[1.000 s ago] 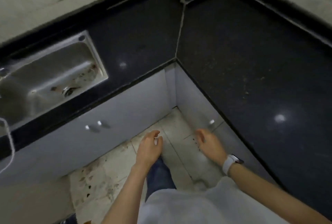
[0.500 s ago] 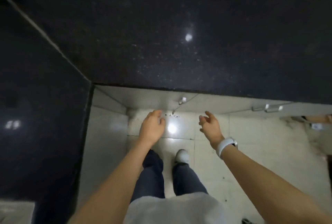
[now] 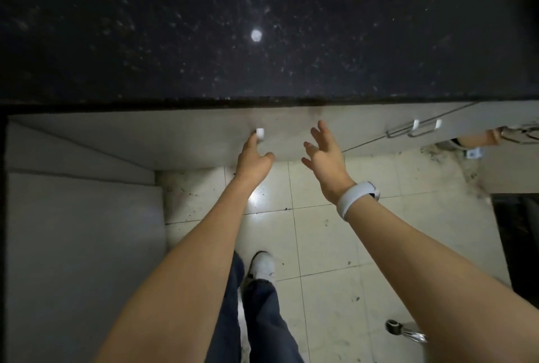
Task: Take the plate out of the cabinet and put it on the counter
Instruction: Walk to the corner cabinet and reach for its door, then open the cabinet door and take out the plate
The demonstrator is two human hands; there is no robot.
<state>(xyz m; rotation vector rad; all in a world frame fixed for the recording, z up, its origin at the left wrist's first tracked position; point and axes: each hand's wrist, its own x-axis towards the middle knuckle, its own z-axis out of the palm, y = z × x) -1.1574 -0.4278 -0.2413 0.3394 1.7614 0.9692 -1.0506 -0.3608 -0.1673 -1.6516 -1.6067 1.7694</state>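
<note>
The black speckled counter (image 3: 262, 27) fills the top of the head view. Below its edge runs a row of closed pale grey cabinet doors (image 3: 175, 141). No plate is in view. My left hand (image 3: 253, 158) reaches up to the small white handle (image 3: 260, 133) of the door in front of me. Its fingertips are at the handle and its thumb sticks out to the right, but I cannot make out a grip. To the right, my right hand (image 3: 323, 161) hovers in front of the same door with fingers spread, holding nothing. It has a white watch at the wrist.
A second cabinet run (image 3: 81, 246) juts out along the left side. Two more white handles (image 3: 415, 126) sit on doors to the right. Tiled floor (image 3: 320, 231) with my shoe (image 3: 262, 268) lies below. A shiny metal object (image 3: 405, 332) is low on the right.
The view has swung from the sink corner to face the right-hand counter head-on. Both hands have risen toward the cabinet door, and my left hand has reached its handle.
</note>
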